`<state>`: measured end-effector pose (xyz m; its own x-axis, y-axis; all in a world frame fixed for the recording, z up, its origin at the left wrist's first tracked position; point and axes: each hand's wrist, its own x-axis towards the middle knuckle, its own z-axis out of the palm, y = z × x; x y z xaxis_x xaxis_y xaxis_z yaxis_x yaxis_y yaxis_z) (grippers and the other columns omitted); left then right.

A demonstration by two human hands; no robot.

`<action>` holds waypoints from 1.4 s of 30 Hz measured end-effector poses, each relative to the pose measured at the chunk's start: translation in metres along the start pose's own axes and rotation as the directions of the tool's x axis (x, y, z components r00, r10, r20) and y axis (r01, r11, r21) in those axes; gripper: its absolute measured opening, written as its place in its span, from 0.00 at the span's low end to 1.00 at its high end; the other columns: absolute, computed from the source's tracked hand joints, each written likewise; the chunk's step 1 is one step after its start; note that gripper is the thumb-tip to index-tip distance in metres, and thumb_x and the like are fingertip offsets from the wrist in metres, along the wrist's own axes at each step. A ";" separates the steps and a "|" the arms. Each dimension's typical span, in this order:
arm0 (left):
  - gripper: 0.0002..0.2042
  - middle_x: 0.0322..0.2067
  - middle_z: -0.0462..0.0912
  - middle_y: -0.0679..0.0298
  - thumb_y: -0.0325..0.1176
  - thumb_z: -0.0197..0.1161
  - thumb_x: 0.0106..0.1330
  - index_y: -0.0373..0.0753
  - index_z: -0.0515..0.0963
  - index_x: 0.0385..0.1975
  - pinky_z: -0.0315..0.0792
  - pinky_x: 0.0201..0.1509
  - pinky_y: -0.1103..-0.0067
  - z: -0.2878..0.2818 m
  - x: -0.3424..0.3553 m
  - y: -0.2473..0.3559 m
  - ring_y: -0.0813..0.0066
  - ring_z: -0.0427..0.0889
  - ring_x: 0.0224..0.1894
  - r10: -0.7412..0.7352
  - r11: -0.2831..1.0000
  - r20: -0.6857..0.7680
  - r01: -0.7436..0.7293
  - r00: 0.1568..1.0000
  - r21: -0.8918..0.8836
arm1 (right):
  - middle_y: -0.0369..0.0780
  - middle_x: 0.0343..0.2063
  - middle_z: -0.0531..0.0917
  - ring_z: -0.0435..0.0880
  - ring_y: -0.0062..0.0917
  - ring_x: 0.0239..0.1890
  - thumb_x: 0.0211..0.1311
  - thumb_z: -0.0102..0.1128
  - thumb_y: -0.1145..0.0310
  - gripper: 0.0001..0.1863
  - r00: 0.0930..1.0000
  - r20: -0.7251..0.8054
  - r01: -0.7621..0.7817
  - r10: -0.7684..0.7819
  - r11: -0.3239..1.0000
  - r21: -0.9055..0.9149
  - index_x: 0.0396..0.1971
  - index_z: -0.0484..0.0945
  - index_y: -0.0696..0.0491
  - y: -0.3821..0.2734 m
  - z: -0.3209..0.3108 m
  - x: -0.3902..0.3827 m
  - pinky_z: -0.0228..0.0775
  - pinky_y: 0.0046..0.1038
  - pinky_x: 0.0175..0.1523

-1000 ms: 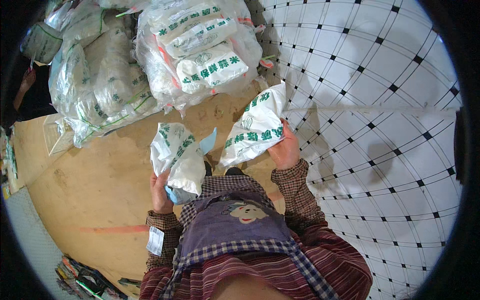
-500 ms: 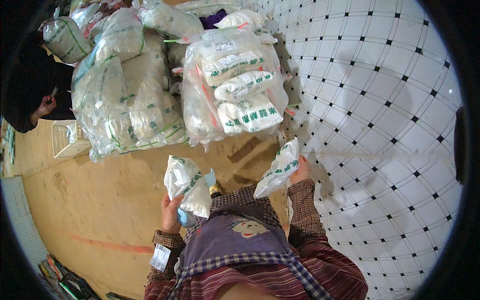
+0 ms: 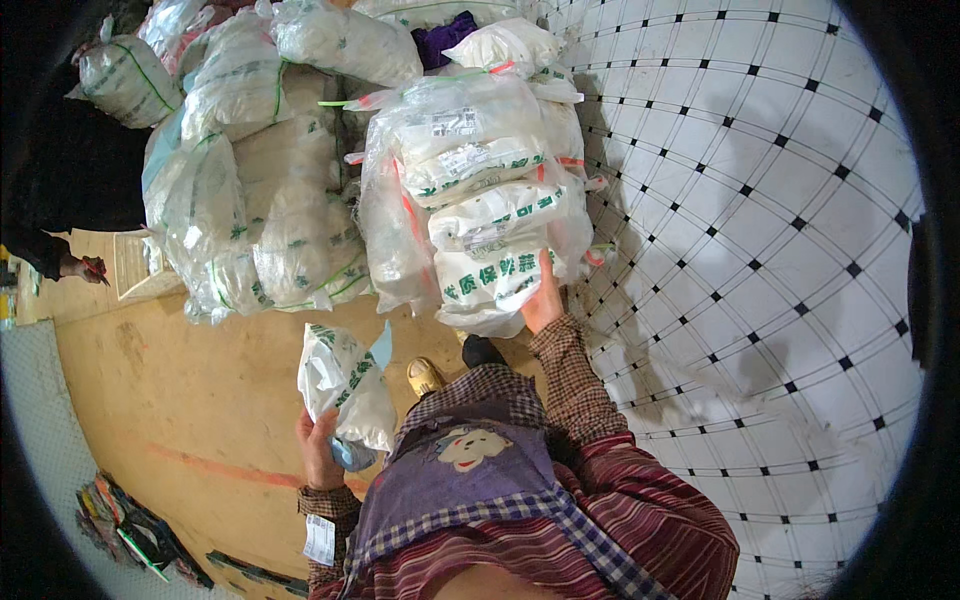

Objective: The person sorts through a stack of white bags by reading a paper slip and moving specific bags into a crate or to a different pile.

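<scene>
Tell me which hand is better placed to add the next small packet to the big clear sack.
Left, probably. The left hand holds a small white packet low, beside the apron. The right hand has no packet to add: it is pressed against a packet in the clear sack on the pile.

White plastic packet with green print [image 3: 345, 385] in left hand [image 3: 318, 452]. Right hand [image 3: 543, 300] on clear plastic bundle of white, green-lettered packets [image 3: 480, 215], red-orange ties. Sleeves brown checked; apron purple, white cartoon patch [image 3: 470, 448]. Floor [image 3: 160, 400] tan with orange stripe. Wall [image 3: 760, 200] white tile, black diamond dots.
</scene>
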<state>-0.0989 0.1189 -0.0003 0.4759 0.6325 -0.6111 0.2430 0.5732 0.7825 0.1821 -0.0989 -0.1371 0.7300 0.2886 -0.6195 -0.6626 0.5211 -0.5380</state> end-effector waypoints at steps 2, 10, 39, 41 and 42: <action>0.18 0.38 0.75 0.59 0.28 0.54 0.52 0.30 0.67 0.44 0.68 0.42 0.79 0.020 0.002 0.004 0.73 0.75 0.38 -0.020 0.999 -0.011 0.019 1.000 -0.043 | 0.36 0.44 0.71 0.69 0.26 0.48 0.57 0.47 0.51 0.26 1.000 0.006 -0.029 0.029 0.999 0.024 0.49 0.63 0.54 -0.011 0.019 0.000 0.60 0.31 0.52; 0.18 0.38 0.76 0.59 0.26 0.52 0.52 0.29 0.67 0.44 0.68 0.42 0.80 0.063 0.011 0.006 0.73 0.75 0.37 -0.066 0.996 0.025 0.067 0.998 -0.052 | 0.45 0.52 0.61 0.59 0.32 0.55 0.51 0.56 0.58 0.36 0.968 -0.247 -0.099 0.039 0.966 -0.238 0.54 0.52 0.61 0.005 -0.045 0.059 0.51 0.36 0.57; 0.19 0.38 0.75 0.59 0.28 0.54 0.51 0.29 0.67 0.44 0.68 0.40 0.80 0.030 0.022 -0.008 0.73 0.75 0.36 -0.051 0.990 0.024 0.053 0.998 -0.131 | 0.48 0.37 0.74 0.77 0.36 0.31 0.50 0.52 0.71 0.20 0.948 -0.312 -0.229 0.058 0.807 -0.545 0.40 0.65 0.70 -0.044 0.043 0.107 0.71 0.35 0.33; 0.17 0.36 0.76 0.60 0.26 0.53 0.50 0.29 0.68 0.42 0.68 0.40 0.81 0.025 0.013 -0.003 0.75 0.75 0.35 -0.066 0.982 -0.023 0.061 0.998 -0.178 | 0.51 0.41 0.71 0.73 0.37 0.38 0.47 0.53 0.72 0.24 0.955 -0.293 -0.106 -0.045 0.873 -0.477 0.43 0.63 0.71 -0.036 0.035 0.063 0.67 0.36 0.38; 0.17 0.36 0.76 0.60 0.25 0.53 0.50 0.29 0.69 0.42 0.67 0.39 0.81 0.022 0.009 -0.001 0.76 0.75 0.34 -0.077 0.978 -0.039 0.068 0.996 -0.197 | 0.53 0.44 0.68 0.69 0.38 0.47 0.44 0.55 0.70 0.28 0.942 -0.316 -0.056 -0.114 0.874 -0.483 0.45 0.61 0.71 -0.029 0.018 0.056 0.63 0.38 0.45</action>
<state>-0.0758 0.1130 -0.0038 0.4219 0.6063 -0.6741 0.1031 0.7066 0.7001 0.2447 -0.0836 -0.1462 0.7106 -0.0412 -0.7024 -0.7006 0.0512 -0.7117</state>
